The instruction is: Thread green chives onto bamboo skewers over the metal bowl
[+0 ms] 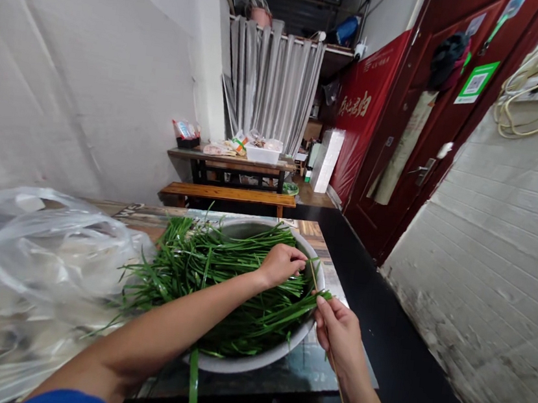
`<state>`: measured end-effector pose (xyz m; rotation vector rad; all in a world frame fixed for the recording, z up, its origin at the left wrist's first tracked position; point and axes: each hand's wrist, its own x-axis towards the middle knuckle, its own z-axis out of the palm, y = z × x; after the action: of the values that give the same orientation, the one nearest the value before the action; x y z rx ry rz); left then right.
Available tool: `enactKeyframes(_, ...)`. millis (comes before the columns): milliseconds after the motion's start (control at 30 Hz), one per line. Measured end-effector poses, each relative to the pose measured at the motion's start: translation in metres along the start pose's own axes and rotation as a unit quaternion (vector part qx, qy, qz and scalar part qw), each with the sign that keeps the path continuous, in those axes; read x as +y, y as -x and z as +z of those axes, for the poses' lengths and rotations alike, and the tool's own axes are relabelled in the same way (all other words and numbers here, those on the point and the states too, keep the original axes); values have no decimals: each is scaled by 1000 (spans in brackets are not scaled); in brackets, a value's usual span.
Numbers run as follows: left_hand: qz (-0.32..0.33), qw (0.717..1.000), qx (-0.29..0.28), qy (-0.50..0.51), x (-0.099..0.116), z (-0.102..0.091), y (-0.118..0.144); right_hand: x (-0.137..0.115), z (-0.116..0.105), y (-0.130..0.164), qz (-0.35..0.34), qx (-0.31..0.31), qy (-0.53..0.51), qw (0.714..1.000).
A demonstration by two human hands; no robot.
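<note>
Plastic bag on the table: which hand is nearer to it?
Left. The left hand rests on the green chives in the metal basin, right of the plastic bag. The right hand is farther right, pinching chive ends at the basin's rim.

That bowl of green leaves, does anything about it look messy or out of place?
Mostly tidy, but one green leaf hangs over the near rim of the metal bowl and off the table edge, and more leaves spill over its left side.
</note>
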<state>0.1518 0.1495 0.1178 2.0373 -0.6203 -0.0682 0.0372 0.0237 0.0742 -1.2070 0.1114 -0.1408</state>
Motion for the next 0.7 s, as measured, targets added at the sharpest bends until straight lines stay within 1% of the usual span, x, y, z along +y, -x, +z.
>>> enactKeyframes(333,-10,1000,17,-5,-1,1,1,2,0,0,-1,-2,-10,1000)
enactKeyframes(533,2,1000,3,1,-3,1,1,4,-1,-1,2,-5,-12,1000)
enactKeyframes(700,0,1000,19,-3,-1,1,2,4,-1,0,4,-6,-14,1000)
